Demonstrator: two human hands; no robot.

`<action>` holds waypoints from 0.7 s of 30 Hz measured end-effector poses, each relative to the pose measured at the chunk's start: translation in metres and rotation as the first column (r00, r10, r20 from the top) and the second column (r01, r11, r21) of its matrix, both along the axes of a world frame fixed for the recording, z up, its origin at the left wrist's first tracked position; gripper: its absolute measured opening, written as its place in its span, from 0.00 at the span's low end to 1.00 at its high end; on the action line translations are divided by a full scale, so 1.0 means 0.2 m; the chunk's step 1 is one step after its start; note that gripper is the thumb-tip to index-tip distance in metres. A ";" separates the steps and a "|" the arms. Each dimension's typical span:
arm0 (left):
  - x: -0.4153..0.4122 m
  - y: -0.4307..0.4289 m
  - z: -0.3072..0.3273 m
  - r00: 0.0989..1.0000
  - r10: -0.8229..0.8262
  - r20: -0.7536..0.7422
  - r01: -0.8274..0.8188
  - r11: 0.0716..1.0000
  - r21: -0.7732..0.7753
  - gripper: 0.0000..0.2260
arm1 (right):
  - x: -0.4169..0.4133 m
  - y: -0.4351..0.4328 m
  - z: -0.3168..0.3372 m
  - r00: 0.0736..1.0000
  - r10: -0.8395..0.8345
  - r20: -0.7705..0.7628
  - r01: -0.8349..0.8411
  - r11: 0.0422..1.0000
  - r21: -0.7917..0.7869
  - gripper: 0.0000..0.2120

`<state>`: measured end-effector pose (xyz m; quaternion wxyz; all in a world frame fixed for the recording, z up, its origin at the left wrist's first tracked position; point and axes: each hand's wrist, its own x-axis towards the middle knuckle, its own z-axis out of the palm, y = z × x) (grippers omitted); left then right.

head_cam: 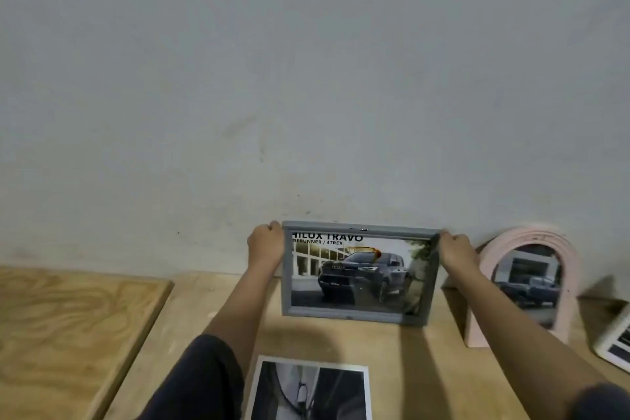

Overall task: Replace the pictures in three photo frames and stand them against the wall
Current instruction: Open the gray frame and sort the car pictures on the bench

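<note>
A grey rectangular photo frame (358, 312) with a picture of a dark pickup truck stands upright on the wooden table, its top edge at the grey wall (306, 78). My left hand (266, 244) grips its upper left corner. My right hand (455, 251) grips its upper right corner. To the right, a pink arched frame (572, 269) with a truck picture leans against the wall. A loose black-and-white picture (310, 389) lies flat on the table below the grey frame.
A separate plywood board (68, 324) lies at the left beside the wooden table (191, 310). At the right edge a white frame (613, 341) lies partly out of view.
</note>
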<state>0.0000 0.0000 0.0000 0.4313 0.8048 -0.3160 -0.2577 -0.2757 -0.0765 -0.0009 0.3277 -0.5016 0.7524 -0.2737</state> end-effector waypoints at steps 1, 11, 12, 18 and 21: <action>0.00 -0.02 -0.01 1.000 -0.028 -0.008 0.028 0.999 0.020 0.18 | 0.01 -0.02 -0.01 1.000 0.005 0.011 -0.005 1.000 0.017 0.23; -0.01 0.04 -0.04 0.990 0.052 0.133 -0.047 0.998 -0.037 0.21 | 0.04 0.13 -0.08 0.996 -0.066 0.062 0.075 0.987 -0.141 0.22; -0.01 0.08 -0.02 0.986 0.093 0.136 -0.084 0.994 -0.066 0.20 | 0.04 0.20 -0.07 0.994 -0.059 0.096 0.076 0.980 -0.182 0.21; -0.24 0.49 0.22 0.952 0.292 0.089 -0.248 0.911 -0.330 0.16 | -0.16 0.70 0.00 0.912 -0.069 0.405 0.216 0.919 -0.329 0.16; -0.53 0.72 0.24 0.967 0.256 0.004 -0.229 0.872 -0.433 0.14 | -0.42 0.92 -0.05 0.825 -0.167 0.540 0.358 0.894 -0.271 0.14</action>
